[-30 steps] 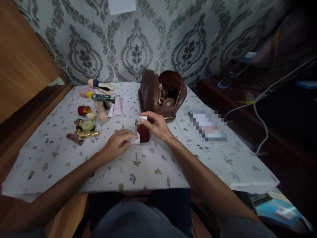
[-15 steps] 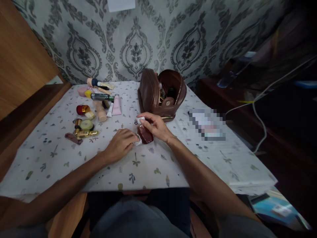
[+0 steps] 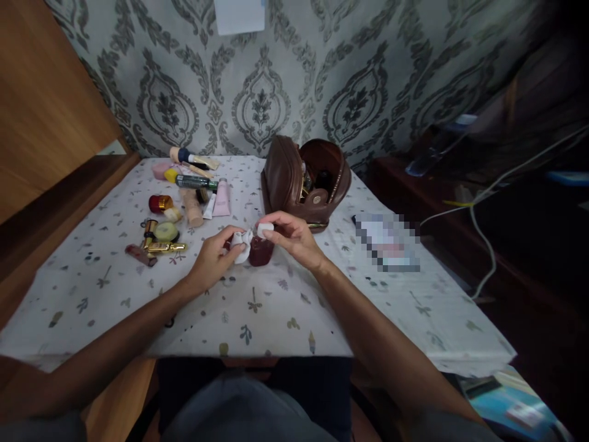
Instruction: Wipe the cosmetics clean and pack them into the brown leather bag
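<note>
My left hand (image 3: pixel 215 256) is closed on a crumpled white wipe or cloth (image 3: pixel 242 247), pressed near the left side of a bottle. That bottle (image 3: pixel 261 250) has a dark red body and looks roughly upright; whether it touches the table I cannot tell. Its white cap (image 3: pixel 265 230) is pinched between the thumb and fingers of my right hand (image 3: pixel 292 239). Just behind my right hand stands an unzipped brown leather bag (image 3: pixel 288 178), with dark items partly visible inside.
Cosmetics lie at the left: a green bottle (image 3: pixel 196 182), a pink tube (image 3: pixel 222 197), a beige bottle (image 3: pixel 192 207), a red-and-gold item (image 3: pixel 160 204) and a gold tube (image 3: pixel 166 247). A blurred-out phone-like slab (image 3: pixel 386 240) lies right. A white cable (image 3: pixel 481 245) hangs beyond the table.
The red bottle has gone from tilted to more upright, with my right hand on its cap. My left hand has risen slightly, bringing the white wipe up beside the bottle. The view has shifted slightly.
</note>
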Demonstrator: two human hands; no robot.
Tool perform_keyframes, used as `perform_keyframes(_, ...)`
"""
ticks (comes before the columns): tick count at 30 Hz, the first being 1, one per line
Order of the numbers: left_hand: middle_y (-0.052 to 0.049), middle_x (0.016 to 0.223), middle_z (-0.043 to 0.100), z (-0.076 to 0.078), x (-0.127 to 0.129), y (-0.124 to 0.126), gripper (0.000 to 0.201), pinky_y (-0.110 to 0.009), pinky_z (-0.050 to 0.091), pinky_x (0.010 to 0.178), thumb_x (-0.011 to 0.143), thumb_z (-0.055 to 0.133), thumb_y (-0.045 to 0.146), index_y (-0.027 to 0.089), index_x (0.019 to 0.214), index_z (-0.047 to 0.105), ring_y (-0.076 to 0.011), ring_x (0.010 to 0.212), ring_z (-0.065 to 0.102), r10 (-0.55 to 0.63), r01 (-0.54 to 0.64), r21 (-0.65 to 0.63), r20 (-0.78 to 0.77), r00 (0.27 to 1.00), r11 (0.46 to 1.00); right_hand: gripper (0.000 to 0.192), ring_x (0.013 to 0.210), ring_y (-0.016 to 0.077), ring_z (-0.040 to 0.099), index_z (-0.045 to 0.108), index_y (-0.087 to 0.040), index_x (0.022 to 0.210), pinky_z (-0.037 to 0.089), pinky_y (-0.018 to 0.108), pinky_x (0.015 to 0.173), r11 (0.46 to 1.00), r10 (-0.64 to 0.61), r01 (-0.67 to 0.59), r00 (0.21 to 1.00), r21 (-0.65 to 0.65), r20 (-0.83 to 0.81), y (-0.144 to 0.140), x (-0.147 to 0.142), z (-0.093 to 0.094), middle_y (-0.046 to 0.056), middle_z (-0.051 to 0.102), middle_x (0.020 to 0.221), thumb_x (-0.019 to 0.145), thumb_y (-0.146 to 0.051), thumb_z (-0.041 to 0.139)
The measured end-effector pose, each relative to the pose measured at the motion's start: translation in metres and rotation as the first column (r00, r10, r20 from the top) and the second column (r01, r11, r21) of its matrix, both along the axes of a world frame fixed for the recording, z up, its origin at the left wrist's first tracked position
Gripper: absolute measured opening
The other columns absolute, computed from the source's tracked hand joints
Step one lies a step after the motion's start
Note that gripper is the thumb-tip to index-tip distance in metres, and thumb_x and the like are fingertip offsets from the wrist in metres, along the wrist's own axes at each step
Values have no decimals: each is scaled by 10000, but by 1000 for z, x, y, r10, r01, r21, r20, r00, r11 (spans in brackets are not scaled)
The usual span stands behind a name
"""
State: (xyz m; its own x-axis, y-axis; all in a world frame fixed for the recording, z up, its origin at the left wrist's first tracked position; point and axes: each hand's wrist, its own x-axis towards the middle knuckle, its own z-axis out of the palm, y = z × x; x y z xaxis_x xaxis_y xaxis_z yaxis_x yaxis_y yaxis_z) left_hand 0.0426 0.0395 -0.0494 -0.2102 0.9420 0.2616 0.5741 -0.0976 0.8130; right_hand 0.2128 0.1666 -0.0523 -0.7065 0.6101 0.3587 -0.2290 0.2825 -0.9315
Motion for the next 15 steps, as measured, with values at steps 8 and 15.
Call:
perform_keyframes(8,-49,1040,719,1,-3,2,317,-259,478,688,879,540,295,173,1139,674,-184,864,629,-88,89,28,-46,995,996,337,617,113,419,725,-211,946,358,256,558,956,-65,31,992,293,107,-7,5,14,-8,504,731,777,-501,748)
perform_keyframes(15,-61,937,697,-12,-8,2,240,-354,472,860,883,535,223,183,1045,708,-219,938,606,-216,223,4,-241,946,975,280,521,84,349,699,-180,987,283,234,495,979,8,-56,972,196,236,-6,17,21,-62,421,582,808,-396,711)
